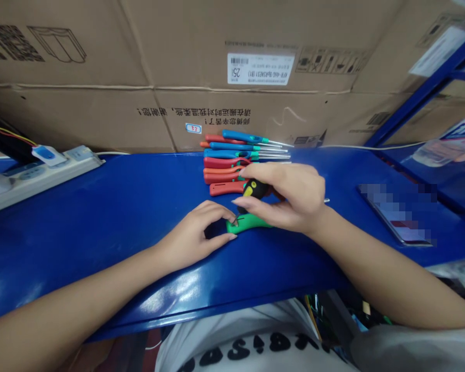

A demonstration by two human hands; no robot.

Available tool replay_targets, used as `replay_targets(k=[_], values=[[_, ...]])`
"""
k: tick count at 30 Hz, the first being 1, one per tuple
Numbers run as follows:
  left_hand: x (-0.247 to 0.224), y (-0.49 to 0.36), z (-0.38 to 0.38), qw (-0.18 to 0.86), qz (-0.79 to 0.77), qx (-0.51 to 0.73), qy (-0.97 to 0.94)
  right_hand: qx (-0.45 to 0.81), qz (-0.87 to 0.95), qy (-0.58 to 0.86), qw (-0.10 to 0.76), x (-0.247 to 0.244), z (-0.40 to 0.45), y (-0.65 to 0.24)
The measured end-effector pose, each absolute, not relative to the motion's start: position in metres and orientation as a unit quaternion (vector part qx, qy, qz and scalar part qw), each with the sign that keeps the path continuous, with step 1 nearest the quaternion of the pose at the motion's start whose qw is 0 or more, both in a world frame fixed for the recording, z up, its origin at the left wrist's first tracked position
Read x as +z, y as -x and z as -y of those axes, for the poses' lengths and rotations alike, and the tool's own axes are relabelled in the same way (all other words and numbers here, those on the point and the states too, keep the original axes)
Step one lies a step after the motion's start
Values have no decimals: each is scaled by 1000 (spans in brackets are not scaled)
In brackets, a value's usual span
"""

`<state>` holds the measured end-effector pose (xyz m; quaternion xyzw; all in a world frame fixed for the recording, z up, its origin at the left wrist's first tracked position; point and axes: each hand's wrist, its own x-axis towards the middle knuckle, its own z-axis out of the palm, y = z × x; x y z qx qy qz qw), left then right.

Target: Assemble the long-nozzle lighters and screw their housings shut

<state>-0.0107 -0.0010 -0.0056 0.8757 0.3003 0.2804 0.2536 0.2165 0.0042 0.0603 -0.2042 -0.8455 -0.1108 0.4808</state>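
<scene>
A tool with a curved green handle (251, 222) lies on the blue table, a dark slot showing near its left end. The thumb and fingers of my left hand (201, 230) pinch that end. Over it, my right hand (289, 199) grips a short screwdriver with a black and yellow handle (252, 190); its thin metal tip points down at the slot, apparently touching it. My right hand hides the rest of the green tool. Just beyond, several tools with red, orange and blue handles lie side by side, including a red-handled one (225, 188) and a blue-handled one (236, 136).
Large cardboard boxes (194, 62) stand along the back edge of the blue table (101, 206). A white power strip (50, 173) with a plug lies at left. To the right are a phone (391, 214), a blue metal frame (418, 85) and a clear plastic bottle (430, 152).
</scene>
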Motion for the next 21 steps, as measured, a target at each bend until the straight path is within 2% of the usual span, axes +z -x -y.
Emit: replay_targets(k=[5, 7, 11, 16, 18, 21], values=[[-3, 10, 1, 264, -308, 271, -873, 54, 858, 247, 446, 64, -1, -214], [-4, 10, 1, 263, -305, 272, -874, 18, 852, 252, 459, 63, -2, -216], [-4, 10, 1, 258, -303, 275, -875, -147, 831, 207, 495, 61, -4, -218], [-2, 9, 2, 265, -309, 272, -872, 33, 859, 243, 449, 64, -4, -216], [-2, 9, 2, 271, -306, 270, -872, 11, 852, 247, 461, 64, -7, -218], [-2, 9, 2, 272, -299, 275, -872, -97, 839, 249, 474, 62, -10, -222]])
